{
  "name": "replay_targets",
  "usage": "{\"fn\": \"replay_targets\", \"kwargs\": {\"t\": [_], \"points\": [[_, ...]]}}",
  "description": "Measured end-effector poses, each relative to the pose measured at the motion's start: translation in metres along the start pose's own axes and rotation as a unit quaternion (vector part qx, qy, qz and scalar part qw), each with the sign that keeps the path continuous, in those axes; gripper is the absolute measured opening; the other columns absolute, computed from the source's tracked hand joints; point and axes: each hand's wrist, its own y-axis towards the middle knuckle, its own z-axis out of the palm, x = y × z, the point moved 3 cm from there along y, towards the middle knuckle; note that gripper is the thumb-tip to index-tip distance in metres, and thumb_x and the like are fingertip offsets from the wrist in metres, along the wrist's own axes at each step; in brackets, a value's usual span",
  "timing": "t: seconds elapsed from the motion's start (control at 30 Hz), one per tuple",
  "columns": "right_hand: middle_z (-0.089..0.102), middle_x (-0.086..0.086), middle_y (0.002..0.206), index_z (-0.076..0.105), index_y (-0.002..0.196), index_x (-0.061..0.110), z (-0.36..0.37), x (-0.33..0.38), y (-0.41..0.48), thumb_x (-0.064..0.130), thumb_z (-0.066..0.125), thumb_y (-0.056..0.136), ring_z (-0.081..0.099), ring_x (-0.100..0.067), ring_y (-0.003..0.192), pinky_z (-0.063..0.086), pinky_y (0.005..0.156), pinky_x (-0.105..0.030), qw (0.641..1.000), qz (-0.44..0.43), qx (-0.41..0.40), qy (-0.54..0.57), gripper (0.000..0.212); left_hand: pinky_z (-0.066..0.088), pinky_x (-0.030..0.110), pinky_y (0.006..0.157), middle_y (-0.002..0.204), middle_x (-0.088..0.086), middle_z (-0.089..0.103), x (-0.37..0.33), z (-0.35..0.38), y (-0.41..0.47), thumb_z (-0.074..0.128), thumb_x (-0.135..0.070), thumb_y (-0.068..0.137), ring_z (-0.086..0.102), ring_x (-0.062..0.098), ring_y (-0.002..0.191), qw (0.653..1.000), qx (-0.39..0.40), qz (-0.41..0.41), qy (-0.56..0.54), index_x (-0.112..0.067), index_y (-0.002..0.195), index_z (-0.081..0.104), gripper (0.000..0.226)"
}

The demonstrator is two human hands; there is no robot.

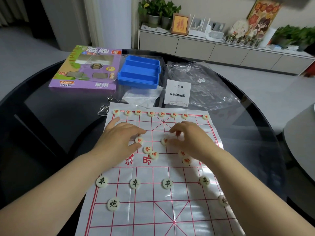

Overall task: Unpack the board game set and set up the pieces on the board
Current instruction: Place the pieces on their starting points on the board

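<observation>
**Over the board (153,210), left hand (119,138) and right hand (190,140) among the pieces**

Beyond the left hand, on the far left of the round, dark, glossy table (51,116), a purple box (85,68) lies flat. Just right of it sits a blue case (139,72), open. Two wire puzzles (103,110) lie close to the board's far left corner. The board is a white sheet with red lines, spread under both forearms.

The left hand curls its forefinger and thumb around a red piece (139,140). A row of red pieces (150,113) lines the far edge, ahead of both hands. A few loose red pieces (147,149) lie between the hands. The right hand's fingers are bent down, with a second red piece (164,141) at its thumb; I cannot tell whether it grips it. Nearer than the hands, black pieces (135,183) stand on the grid.

Beyond the right hand lie a white leaflet (177,92) and a clear plastic bag (204,86). Past the table, over a pale grey floor (25,45), a long low sideboard (221,51) carries potted plants (156,11) and a framed picture (180,23).
</observation>
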Motion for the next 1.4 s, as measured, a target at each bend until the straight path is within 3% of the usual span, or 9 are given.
{"fn": "replay_targets", "kwargs": {"t": [0.17,0.33,0.57,0.77,0.87,0.97,1.1,1.27,1.4], "points": [[0.05,0.006,0.097,0.058,0.115,0.017,-0.015,-0.024,-0.021,0.022,0.056,0.088,0.041,-0.008,0.085,0.032,0.061,-0.019,0.999,0.038,-0.021,0.023,0.028,-0.012,0.019,0.107,0.13,-0.021,0.044,-0.013,0.002,-0.007,0.051,-0.037,0.089,0.029,-0.002,0.126,0.996,0.048,0.063,0.028,-0.037,0.126,0.046,0.038],[0.049,0.009,0.096,0.058,0.114,0.02,-0.009,-0.033,-0.037,0.024,0.056,0.088,0.041,-0.007,0.082,0.031,0.058,-0.004,0.999,0.034,0.001,0.016,0.026,-0.009,0.027,0.112,0.137,-0.017,0.041,-0.026,0.005,0.001,0.046,-0.031,0.093,0.024,0.002,0.132,0.99,0.104,0.067,0.073,-0.038,0.134,0.037,0.043],[0.051,0.008,0.098,0.058,0.113,0.02,-0.006,-0.039,-0.038,0.023,0.055,0.089,0.041,-0.003,0.076,0.036,0.056,-0.006,0.999,0.035,-0.004,0.027,0.025,-0.002,0.023,0.111,0.124,-0.017,0.052,-0.026,-0.002,-0.003,0.05,-0.033,0.09,0.025,0.008,0.132,0.998,0.058,0.018,0.03,-0.038,0.131,0.04,0.041],[0.051,0.001,0.098,0.061,0.112,0.012,-0.005,-0.044,-0.022,0.01,0.048,0.09,0.044,-0.009,0.084,0.031,0.068,-0.014,0.999,0.038,-0.012,0.032,0.025,0.021,0.038,0.109,0.113,-0.013,0.058,-0.004,-0.037,0.011,0.06,-0.032,0.084,0.025,0.02,0.133,0.995,-0.047,-0.092,0.0,-0.034,0.127,0.047,0.046],[0.048,0.002,0.093,0.062,0.108,0.011,-0.006,-0.048,-0.016,0.009,0.049,0.09,0.044,-0.011,0.083,0.031,0.061,-0.017,0.997,0.047,-0.008,0.055,0.023,0.024,0.04,0.108,0.115,-0.008,0.06,0.014,-0.046,0.016,0.063,-0.031,0.081,0.027,0.023,0.133,0.989,-0.048,-0.137,0.025,-0.03,0.129,0.047,0.05],[0.051,0.004,0.088,0.064,0.104,0.012,-0.005,-0.053,-0.015,0.009,0.051,0.089,0.046,-0.01,0.078,0.033,0.058,-0.011,0.995,0.051,-0.008,0.091,0.02,0.025,0.04,0.107,0.111,-0.007,0.06,0.02,-0.047,0.018,0.065,-0.031,0.08,0.028,0.023,0.132,0.988,-0.036,-0.146,0.038,-0.03,0.127,0.048,0.05],[0.048,0.012,0.078,0.063,0.103,0.014,-0.011,-0.067,-0.017,0.011,0.051,0.089,0.042,0.002,0.065,0.032,0.055,-0.006,0.993,0.077,-0.038,0.084,0.019,0.034,0.031,0.096,0.089,-0.018,0.048,0.002,-0.032,0.031,0.064,-0.034,0.08,0.04,0.012,0.109,0.996,-0.013,-0.086,0.027,-0.031,0.12,0.055,0.041],[0.048,0.012,0.077,0.064,0.1,0.014,-0.013,-0.083,-0.022,0.015,0.055,0.088,0.043,0.001,0.065,0.037,0.055,-0.003,0.987,0.102,-0.064,0.108,0.015,0.037,0.023,0.087,0.114,-0.008,0.06,-0.049,0.004,0.061,0.061,-0.035,0.083,0.046,0.011,0.102,0.998,0.063,-0.001,0.016,-0.03,0.12,0.054,0.038],[0.054,0.006,0.083,0.064,0.099,0.012,-0.014,-0.087,-0.024,0.01,0.055,0.087,0.047,-0.005,0.07,0.037,0.057,0.0,0.981,0.101,-0.08,0.142,0.016,0.038,0.02,0.081,0.117,-0.01,0.059,-0.088,0.022,0.082,0.061,-0.035,0.084,0.051,0.009,0.103,0.996,0.07,0.048,0.008,-0.028,0.119,0.055,0.035]]}}
